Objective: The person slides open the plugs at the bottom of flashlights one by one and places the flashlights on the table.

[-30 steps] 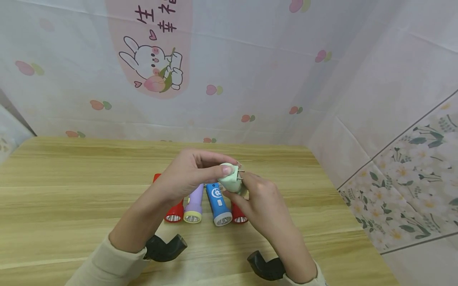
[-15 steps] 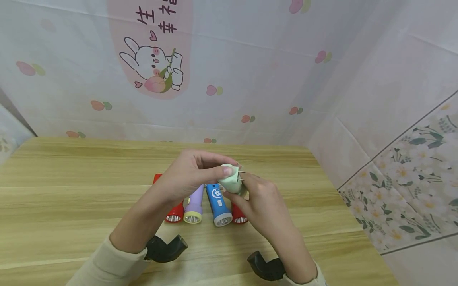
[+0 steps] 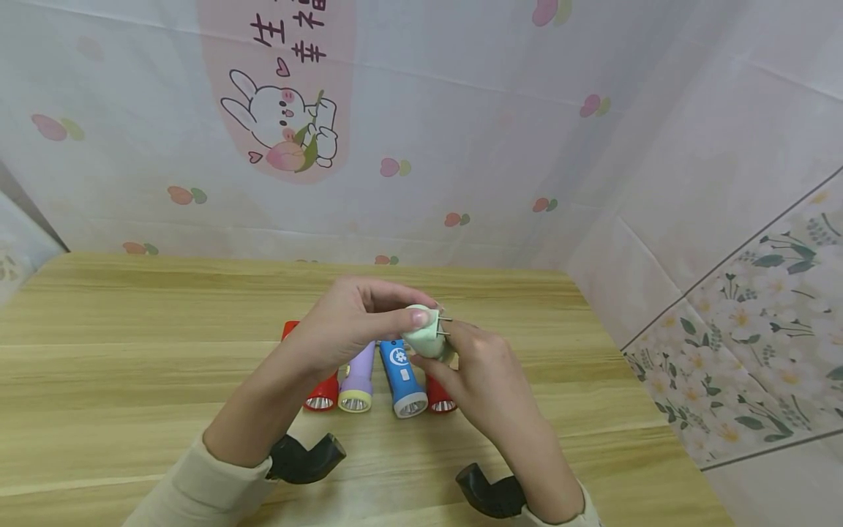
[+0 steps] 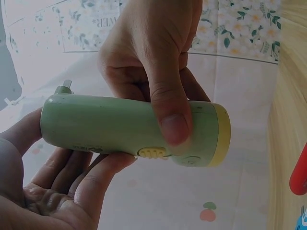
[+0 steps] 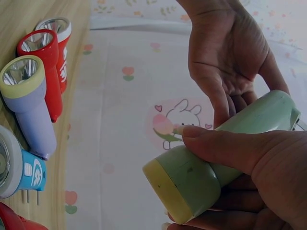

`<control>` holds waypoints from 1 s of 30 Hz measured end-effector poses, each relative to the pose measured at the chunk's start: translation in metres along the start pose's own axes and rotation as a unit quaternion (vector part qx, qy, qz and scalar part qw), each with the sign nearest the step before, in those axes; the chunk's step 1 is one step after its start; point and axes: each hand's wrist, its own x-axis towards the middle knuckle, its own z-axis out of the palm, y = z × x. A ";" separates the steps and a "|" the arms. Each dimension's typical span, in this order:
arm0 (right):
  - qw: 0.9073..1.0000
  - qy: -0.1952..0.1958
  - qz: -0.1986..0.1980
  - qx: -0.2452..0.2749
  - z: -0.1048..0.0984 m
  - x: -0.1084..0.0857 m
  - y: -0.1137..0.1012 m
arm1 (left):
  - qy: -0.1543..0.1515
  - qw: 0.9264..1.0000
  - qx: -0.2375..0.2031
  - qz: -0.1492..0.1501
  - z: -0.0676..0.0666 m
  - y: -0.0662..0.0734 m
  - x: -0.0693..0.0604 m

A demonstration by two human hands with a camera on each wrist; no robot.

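Both hands hold a light green flashlight (image 3: 424,342) above the table. Its head has a yellow rim (image 5: 169,192), and two metal prongs (image 3: 445,326) stick out near its tail. My left hand (image 3: 345,322) pinches the tail end between thumb and fingers. Around the head end, my right hand (image 3: 490,373) grips the body, its thumb (image 4: 172,120) lying across the green casing in the left wrist view. A yellow ridged slide switch (image 4: 152,153) shows on the side. In the head view, the right hand hides the flashlight's head.
On the wooden table (image 3: 165,366) below the hands lie a purple flashlight (image 3: 356,384), a blue flashlight (image 3: 403,377) and several red flashlights, one red flashlight (image 5: 43,48) beside the purple. A printed cloth (image 3: 461,132) hangs behind. Black curved pieces (image 3: 306,461) sit at the wrists.
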 end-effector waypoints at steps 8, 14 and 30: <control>1.000 -0.003 0.004 0.001 0.000 0.000 0.000 | 0.001 1.000 -0.006 -0.003 0.001 -0.001 0.000; 1.000 -0.006 0.003 0.004 0.000 0.000 0.000 | -0.001 1.000 -0.008 -0.003 0.001 -0.001 0.001; 1.000 -0.012 0.011 0.007 0.002 0.002 0.000 | 0.005 0.999 -0.021 -0.023 0.003 0.000 0.000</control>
